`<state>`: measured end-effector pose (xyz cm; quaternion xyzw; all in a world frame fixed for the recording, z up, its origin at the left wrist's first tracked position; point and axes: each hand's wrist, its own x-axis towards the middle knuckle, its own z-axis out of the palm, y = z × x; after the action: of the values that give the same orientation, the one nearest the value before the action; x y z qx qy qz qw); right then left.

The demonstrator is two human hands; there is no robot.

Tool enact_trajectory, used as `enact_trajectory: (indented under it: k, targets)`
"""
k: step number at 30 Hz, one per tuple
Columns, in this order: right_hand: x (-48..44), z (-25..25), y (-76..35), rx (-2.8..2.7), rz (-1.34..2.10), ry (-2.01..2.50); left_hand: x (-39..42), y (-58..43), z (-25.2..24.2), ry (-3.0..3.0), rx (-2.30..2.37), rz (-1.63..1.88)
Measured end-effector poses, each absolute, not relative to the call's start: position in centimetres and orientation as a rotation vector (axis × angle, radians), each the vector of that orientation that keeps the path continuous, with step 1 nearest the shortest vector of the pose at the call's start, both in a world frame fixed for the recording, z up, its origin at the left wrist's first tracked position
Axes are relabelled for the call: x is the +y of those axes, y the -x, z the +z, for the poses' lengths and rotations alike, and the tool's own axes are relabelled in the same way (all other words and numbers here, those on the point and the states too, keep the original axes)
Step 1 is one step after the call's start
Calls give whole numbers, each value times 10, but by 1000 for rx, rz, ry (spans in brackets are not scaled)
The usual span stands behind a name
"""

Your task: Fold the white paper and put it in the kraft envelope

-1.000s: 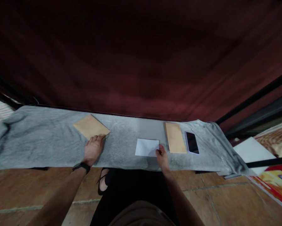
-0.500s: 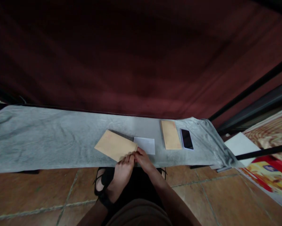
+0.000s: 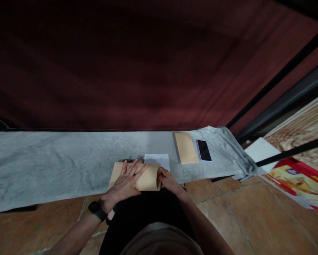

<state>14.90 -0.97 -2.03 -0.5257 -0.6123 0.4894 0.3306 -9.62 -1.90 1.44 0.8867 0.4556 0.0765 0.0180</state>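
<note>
Hands are both on the brown envelope [image 3: 148,179], which sits right at the near edge of the tabletop, a bit right of the middle, on the grey cloth [image 3: 55,166] that covers the whole top. The left hand [image 3: 125,184] lies flat on it with the fingers spread and released, just pressing down, gripping nothing. The right hand [image 3: 169,180] is at the envelope's right end, where the mouth bulges open, and its fingers are curled onto the lip there, grasping it.

A white paper [image 3: 159,160] lies just behind the envelope, toward the far edge, and its near edge is tucked behind the bulged mouth, so I can't tell whether they touch. Further right there's a second envelope [image 3: 185,152] lying lengthways, with a phone [image 3: 204,150] just beside it, screen dark. Both are close to the right end, where the cloth bunches and drops off the corner.

Room-wise, the whole left half of the tabletop is bare cloth out to the left edge. The gap between the white paper and the second envelope is narrow. The far edge runs along a dark red curtain [image 3: 148,71].
</note>
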Motion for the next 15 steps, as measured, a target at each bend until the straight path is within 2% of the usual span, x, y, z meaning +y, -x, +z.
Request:
enact_trajectory:
  k: [5,9,12,15]
  targets:
    - [-16,-5,-158,-1620,1040,1534,-25,88,12,-2715,1503,336]
    - [-31,23,-160,-1579,814,1439,-36,80,8,-2678,1613,379]
    - [-42,34,-155,-1597,1087,1337,-48,71,8,-2682,1663,415]
    - [-47,28,-150,-1383,1433,1281,-61,62,7,-2721,1685,448]
